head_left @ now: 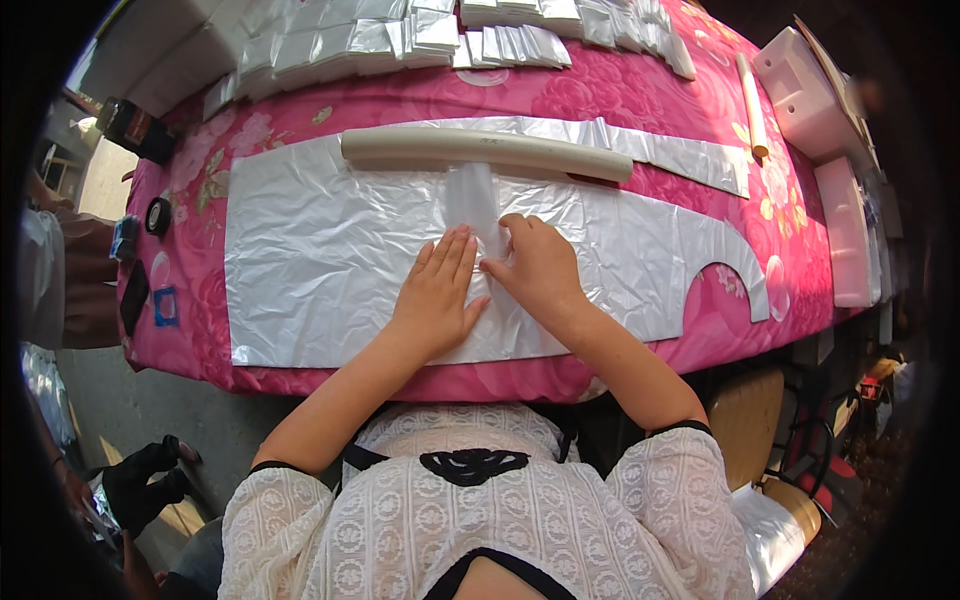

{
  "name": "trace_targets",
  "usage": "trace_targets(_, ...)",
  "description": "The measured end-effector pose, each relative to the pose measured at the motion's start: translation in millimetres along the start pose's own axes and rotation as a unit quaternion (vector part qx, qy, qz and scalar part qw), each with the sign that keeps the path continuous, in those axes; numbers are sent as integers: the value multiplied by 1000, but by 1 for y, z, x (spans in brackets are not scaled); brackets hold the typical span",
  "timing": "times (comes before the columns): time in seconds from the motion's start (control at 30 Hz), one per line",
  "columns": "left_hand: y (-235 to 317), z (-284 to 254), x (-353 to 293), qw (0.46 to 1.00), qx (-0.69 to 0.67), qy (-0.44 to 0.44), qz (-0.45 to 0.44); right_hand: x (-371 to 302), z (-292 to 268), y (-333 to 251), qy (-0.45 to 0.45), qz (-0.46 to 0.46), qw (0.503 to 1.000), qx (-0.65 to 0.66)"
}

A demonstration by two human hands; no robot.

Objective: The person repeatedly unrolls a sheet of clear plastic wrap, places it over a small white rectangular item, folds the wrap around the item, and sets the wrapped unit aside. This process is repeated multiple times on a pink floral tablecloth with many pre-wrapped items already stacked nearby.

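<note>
Head view: a bench (pixel 300 375) covered with a pink floral cloth carries a large translucent plastic sheet (pixel 330 260), laid flat, with a curved cut-out at its right end; a long cream tube (pixel 485 152) lies across the sheet's upper edge, resting on it. A narrow folded plastic strip (pixel 472 200) runs from the tube down toward the hands. The left hand (pixel 435 295) lies flat on the sheet, palm down, fingers extended and close together, just left of the strip; the right hand (pixel 535 265) rests beside it, fingers curled, fingertips pressing the lower end of the strip against the sheet; the two hands touch at the thumbs. Stacks of folded plastic pieces (pixel 400 40) occupy the far edge of the bench; a second, shorter tube (pixel 752 105) lies at the right; white foam boxes (pixel 810 90) stand beyond the right edge; a black tape roll (pixel 157 216) sits at the left edge.
</note>
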State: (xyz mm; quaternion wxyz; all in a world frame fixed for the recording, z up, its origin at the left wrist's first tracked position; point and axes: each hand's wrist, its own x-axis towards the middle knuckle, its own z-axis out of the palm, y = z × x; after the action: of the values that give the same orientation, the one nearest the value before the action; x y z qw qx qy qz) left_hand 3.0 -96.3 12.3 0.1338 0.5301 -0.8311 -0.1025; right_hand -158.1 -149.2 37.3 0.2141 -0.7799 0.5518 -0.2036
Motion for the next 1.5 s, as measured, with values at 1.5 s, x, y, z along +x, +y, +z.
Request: trace_targets(1.5, -24, -29, 18, 896, -349, -16, -273, 15, -12, 3, -206, 168, 947, 182)
